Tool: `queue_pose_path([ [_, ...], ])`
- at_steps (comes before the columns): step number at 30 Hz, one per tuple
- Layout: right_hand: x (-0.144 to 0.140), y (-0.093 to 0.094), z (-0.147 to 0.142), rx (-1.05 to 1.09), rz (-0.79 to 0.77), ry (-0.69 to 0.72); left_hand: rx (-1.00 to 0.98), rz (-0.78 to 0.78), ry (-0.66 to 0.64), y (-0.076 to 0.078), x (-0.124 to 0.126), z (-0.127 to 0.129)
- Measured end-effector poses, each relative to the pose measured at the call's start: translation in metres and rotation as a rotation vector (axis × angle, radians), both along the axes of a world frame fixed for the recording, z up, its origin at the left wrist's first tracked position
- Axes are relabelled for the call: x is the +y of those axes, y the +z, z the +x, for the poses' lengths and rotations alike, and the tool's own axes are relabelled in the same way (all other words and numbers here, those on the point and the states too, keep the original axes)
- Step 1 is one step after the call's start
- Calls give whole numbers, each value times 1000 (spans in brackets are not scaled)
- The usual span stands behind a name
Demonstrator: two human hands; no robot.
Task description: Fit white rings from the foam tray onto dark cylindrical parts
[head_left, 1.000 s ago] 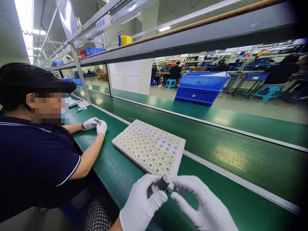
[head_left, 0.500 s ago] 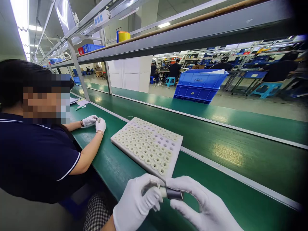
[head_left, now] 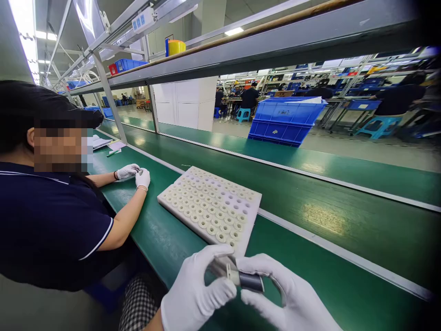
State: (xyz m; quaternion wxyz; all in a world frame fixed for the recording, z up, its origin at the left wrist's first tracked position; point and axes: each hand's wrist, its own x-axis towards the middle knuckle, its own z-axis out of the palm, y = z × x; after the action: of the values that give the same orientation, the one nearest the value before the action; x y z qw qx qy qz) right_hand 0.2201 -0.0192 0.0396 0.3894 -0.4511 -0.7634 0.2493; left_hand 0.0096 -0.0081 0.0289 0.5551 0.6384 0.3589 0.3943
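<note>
i see both hands pinching one spool (head_left: 246,280) above the belt's (head_left: 310,220) near edge: left hand (head_left: 196,294) on its pale end, right hand (head_left: 289,299) on the dark body. long axis left-right, tray (head_left: 253,204) just beyond.

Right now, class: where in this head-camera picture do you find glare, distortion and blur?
Head view: glare from the ceiling strip light and sheen on the green belt; wide-angle bending of the shelf rail; dark corners at right; the left hand and right hand are sharp.
</note>
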Motion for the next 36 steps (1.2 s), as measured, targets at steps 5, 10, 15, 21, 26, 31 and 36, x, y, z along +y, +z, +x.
queue_pose_path([
  [5,0,-2,-1,28,50,5,-3,-38,-7,5,1,3],
  [10,1,-2,2,43,68,19,24,202,61,4,-1,1],
  [15,0,2,1,105,9,49,-21,406,28,2,-2,-1],
  [21,-2,0,3,84,-49,58,-54,427,17,0,-2,-3],
  [26,-3,0,2,70,-50,71,-12,207,56,4,-1,-4],
  [31,-1,2,-1,55,39,105,37,47,-43,11,0,-1],
  [36,1,3,0,9,-20,39,49,76,20,8,1,0],
])
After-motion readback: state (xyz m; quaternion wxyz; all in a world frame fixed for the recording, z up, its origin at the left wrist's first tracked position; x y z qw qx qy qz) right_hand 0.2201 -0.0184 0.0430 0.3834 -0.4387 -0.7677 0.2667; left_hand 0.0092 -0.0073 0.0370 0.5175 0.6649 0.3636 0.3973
